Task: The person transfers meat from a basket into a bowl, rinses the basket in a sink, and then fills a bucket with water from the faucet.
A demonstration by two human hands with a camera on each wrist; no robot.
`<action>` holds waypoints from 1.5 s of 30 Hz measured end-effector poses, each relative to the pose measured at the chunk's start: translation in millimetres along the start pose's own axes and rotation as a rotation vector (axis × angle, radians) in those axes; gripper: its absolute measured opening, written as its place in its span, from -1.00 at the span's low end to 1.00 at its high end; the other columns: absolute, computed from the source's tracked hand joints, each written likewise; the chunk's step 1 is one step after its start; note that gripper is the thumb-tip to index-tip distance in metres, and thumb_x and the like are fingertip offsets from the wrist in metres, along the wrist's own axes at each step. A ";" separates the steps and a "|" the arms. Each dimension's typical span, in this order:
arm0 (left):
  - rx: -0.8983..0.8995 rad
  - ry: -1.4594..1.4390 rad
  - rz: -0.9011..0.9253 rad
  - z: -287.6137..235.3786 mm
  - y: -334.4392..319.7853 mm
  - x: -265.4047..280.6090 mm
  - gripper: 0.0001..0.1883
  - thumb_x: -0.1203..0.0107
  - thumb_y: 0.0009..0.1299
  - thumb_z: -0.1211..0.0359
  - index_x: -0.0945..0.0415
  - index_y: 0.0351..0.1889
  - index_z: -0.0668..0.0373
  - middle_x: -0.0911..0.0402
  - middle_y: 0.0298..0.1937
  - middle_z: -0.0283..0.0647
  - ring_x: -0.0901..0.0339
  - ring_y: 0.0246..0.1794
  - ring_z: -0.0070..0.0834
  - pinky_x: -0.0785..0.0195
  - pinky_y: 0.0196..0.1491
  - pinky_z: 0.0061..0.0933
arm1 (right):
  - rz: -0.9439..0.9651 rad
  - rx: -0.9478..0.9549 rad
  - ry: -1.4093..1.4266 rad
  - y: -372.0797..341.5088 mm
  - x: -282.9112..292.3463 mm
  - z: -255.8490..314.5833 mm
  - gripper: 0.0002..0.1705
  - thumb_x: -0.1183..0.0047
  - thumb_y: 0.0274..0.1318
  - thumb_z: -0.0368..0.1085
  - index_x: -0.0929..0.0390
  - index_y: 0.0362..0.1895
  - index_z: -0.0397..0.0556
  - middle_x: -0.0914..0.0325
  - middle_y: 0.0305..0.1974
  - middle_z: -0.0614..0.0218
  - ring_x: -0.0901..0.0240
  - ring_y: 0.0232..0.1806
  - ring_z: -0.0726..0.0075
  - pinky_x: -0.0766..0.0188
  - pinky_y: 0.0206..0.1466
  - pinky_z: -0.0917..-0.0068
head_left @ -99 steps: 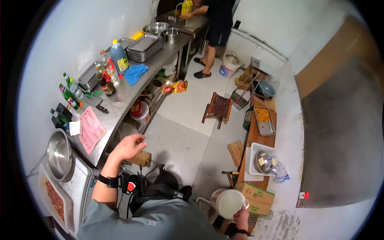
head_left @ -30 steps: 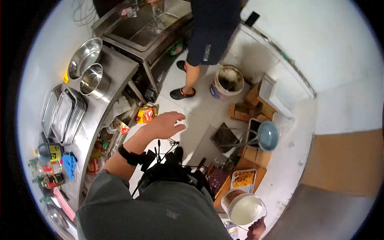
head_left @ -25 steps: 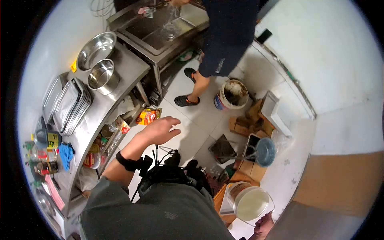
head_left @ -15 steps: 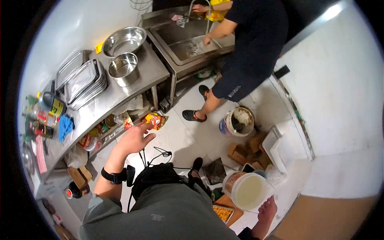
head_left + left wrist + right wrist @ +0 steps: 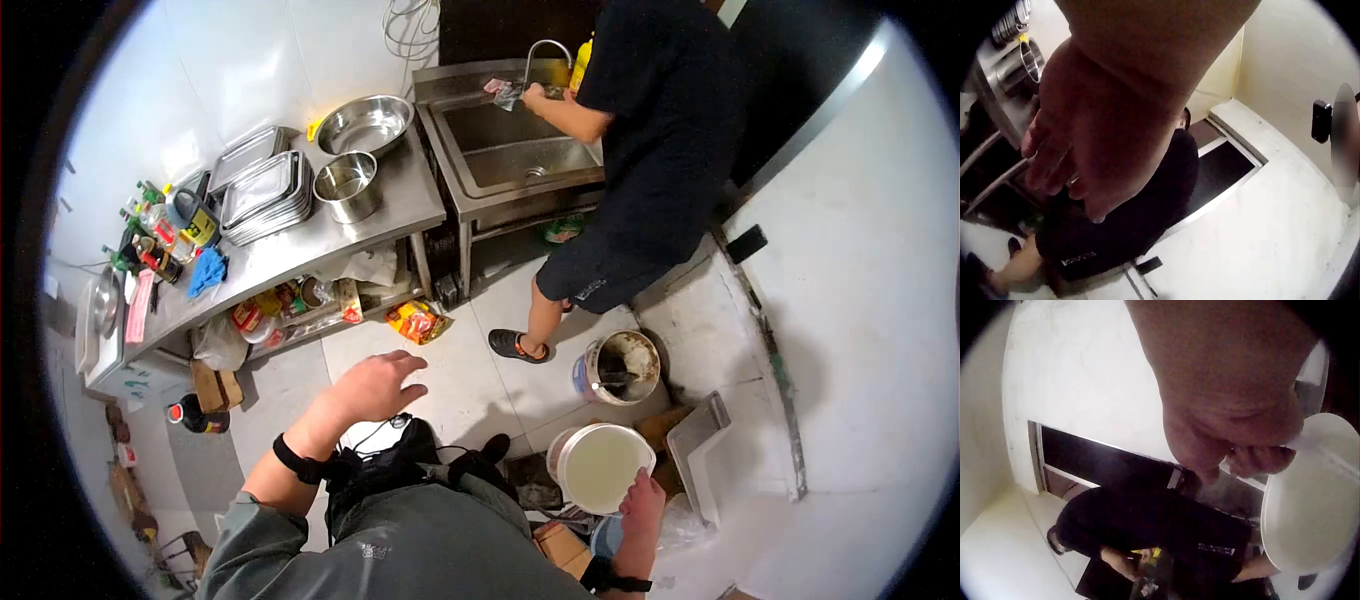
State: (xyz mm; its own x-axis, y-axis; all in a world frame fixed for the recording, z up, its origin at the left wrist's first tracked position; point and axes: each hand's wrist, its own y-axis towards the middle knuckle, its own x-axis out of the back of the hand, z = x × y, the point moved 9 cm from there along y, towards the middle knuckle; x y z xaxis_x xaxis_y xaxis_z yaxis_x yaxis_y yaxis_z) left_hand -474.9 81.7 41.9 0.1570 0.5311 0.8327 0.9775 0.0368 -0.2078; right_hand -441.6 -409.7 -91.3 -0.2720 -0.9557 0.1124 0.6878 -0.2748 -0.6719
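A white bucket of pale, cloudy liquid hangs at my right side in the head view. My right hand grips its handle, fingers curled at the rim's right edge. From the right wrist, the same bucket shows beyond the curled right hand. Nothing is in my left hand, which hangs in front of my body with loosely bent fingers. The left wrist view shows this left hand large and dark, its fingers relaxed.
Ahead, a person in black stands at a steel sink. A second, dirty bucket stands on the floor near that person's foot. Left is a steel counter with stacked trays, a pot and bottles. A white tray leans right.
I have walked forward and turned toward the sink, carrying the bucket in my right hand past the low bench. The other person's arms have shifted at the sink. My left hand stays empty.
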 end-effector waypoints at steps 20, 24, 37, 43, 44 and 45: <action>-0.400 0.039 0.375 -154.4 54.8 -133.4 -0.56 0.00 0.35 0.16 -0.40 0.10 0.22 -0.46 0.07 0.01 -0.41 0.12 -0.06 -0.24 0.18 -0.08 | -0.083 -0.002 -0.074 58.8 70.3 13.1 -0.72 0.04 0.24 -0.02 -0.37 -0.47 0.18 -0.03 -0.76 0.63 0.07 -0.82 0.68 0.14 -0.82 0.64; -0.454 0.045 0.349 -193.1 83.7 -120.9 -0.53 0.04 0.39 0.14 -0.35 0.16 0.23 -0.43 0.09 0.01 -0.40 0.10 -0.02 -0.22 0.20 -0.10 | -0.102 -0.021 -0.118 83.8 79.2 16.0 -0.69 0.05 0.25 -0.01 -0.34 -0.52 0.21 -0.03 -0.77 0.63 0.07 -0.84 0.65 0.12 -0.83 0.63; -0.106 -0.102 0.024 -86.2 187.0 -47.4 -0.55 0.02 0.36 0.14 -0.42 0.10 0.23 -0.46 0.11 0.03 -0.39 0.13 -0.04 -0.30 0.15 -0.15 | -0.049 -0.022 0.024 119.2 45.2 80.6 -0.69 -0.02 0.20 -0.01 -0.33 -0.43 0.11 -0.03 -0.74 0.60 0.09 -0.83 0.62 0.13 -0.80 0.60; 0.115 -0.173 -0.008 3.6 229.0 -8.2 -0.57 -0.07 0.30 0.19 -0.46 0.07 0.23 -0.52 0.04 0.04 -0.46 0.06 -0.05 -0.33 0.12 -0.20 | -0.112 -0.032 -0.014 158.9 17.0 136.4 -0.71 -0.02 0.20 -0.01 -0.34 -0.46 0.14 -0.05 -0.74 0.62 0.12 -0.83 0.64 0.19 -0.80 0.63; 0.114 -0.181 -0.011 20.9 240.2 -1.7 -0.57 -0.07 0.30 0.19 -0.46 0.07 0.23 -0.52 0.04 0.04 -0.46 0.06 -0.05 -0.33 0.12 -0.20 | -0.115 -0.026 -0.019 168.7 9.2 146.4 -0.71 -0.02 0.20 -0.01 -0.34 -0.46 0.14 -0.05 -0.74 0.62 0.12 -0.83 0.64 0.19 -0.80 0.63; 0.107 -0.182 -0.071 37.4 251.9 9.4 -0.58 -0.09 0.28 0.19 -0.48 0.02 0.25 -0.56 -0.04 0.04 -0.49 -0.01 -0.06 -0.37 0.06 -0.21 | -0.114 -0.031 -0.018 176.1 3.7 154.4 -0.70 -0.02 0.20 -0.01 -0.33 -0.47 0.15 -0.06 -0.75 0.62 0.11 -0.84 0.64 0.19 -0.81 0.64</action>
State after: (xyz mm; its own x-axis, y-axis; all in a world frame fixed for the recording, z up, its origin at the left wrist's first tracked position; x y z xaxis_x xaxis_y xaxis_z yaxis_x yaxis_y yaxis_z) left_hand -232.5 127.6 -21.8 0.0504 0.6677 0.7427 0.9631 0.1644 -0.2132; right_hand -217.5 -477.9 -96.1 -0.3351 -0.9202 0.2024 0.6316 -0.3788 -0.6765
